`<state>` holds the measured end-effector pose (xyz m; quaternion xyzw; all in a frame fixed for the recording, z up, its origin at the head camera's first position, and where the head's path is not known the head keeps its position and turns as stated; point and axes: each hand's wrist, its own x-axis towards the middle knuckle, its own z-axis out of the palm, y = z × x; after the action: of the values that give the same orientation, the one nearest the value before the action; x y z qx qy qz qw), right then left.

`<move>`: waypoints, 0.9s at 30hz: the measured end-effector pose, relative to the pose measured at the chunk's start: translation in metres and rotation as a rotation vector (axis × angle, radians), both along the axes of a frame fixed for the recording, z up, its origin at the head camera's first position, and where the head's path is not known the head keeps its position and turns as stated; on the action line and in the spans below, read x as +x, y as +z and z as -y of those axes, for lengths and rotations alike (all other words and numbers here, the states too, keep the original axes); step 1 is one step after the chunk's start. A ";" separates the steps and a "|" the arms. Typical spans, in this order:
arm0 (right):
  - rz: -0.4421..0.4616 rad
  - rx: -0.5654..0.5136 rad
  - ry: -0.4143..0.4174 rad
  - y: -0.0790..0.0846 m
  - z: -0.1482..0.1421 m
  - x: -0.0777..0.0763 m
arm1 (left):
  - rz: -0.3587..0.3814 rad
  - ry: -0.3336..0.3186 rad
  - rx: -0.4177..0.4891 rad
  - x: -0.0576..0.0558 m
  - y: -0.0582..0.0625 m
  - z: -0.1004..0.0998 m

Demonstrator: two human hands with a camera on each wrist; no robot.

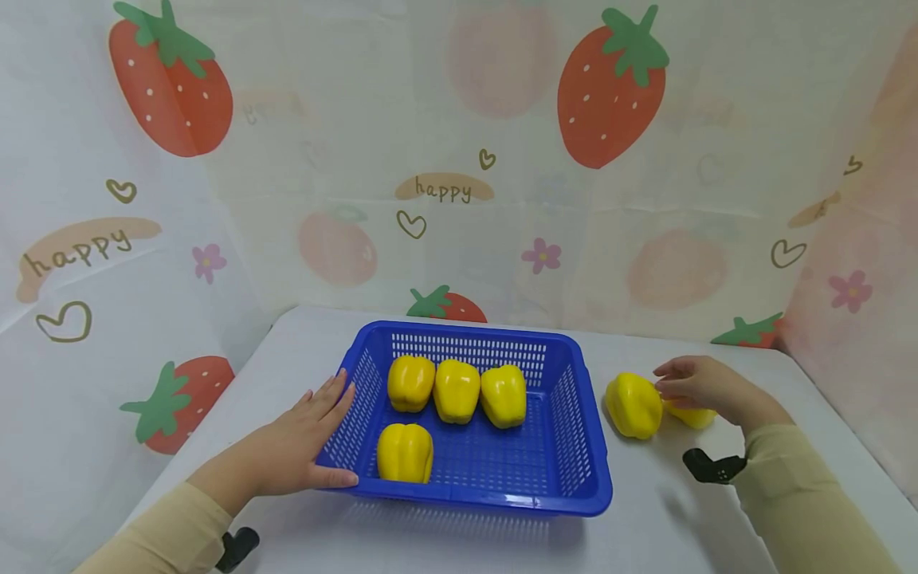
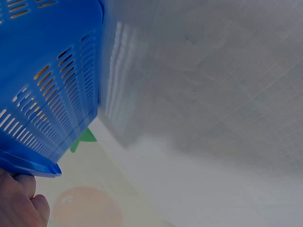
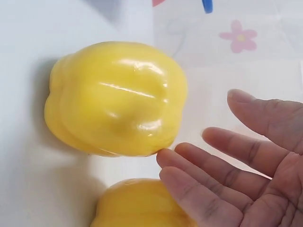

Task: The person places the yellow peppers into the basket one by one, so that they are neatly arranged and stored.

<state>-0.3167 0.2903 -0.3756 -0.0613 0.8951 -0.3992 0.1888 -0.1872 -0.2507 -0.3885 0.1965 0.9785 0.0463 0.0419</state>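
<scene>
A blue plastic basket (image 1: 495, 496) with slotted walls holds several yellow bell peppers. Three of them, one being the middle pepper (image 1: 457, 391), stand in a row at the back, and a single pepper (image 1: 405, 453) sits at the front left. My left hand (image 1: 301, 438) rests on the basket's left rim, fingers extended, thumb along the front corner. To the right of the basket, my right hand (image 1: 706, 388) hovers over two more yellow bell peppers. Its spread fingers (image 3: 227, 170) reach toward the larger-looking pepper (image 3: 118, 99). The other pepper (image 1: 692, 416) is partly hidden beneath this hand.
Everything stands on a white-covered table (image 1: 287, 534). Strawberry-printed cloth (image 1: 610, 215) hangs behind it and along both sides. A black wrist mount (image 1: 713, 466) sits at the right sleeve, another (image 1: 238, 548) at the left.
</scene>
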 end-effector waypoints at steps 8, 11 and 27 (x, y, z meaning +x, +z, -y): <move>0.028 -0.046 0.029 -0.004 0.005 0.002 | -0.001 -0.001 0.005 0.000 0.000 0.000; 0.042 -0.046 0.030 -0.006 0.008 0.002 | 0.002 0.003 0.008 0.000 0.000 0.000; 0.068 0.053 -0.021 -0.023 0.027 -0.004 | 0.004 0.004 0.011 -0.001 -0.002 0.001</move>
<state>-0.3208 0.2631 -0.3982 -0.0334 0.8991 -0.3791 0.2164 -0.1881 -0.2516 -0.3907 0.1947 0.9786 0.0522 0.0425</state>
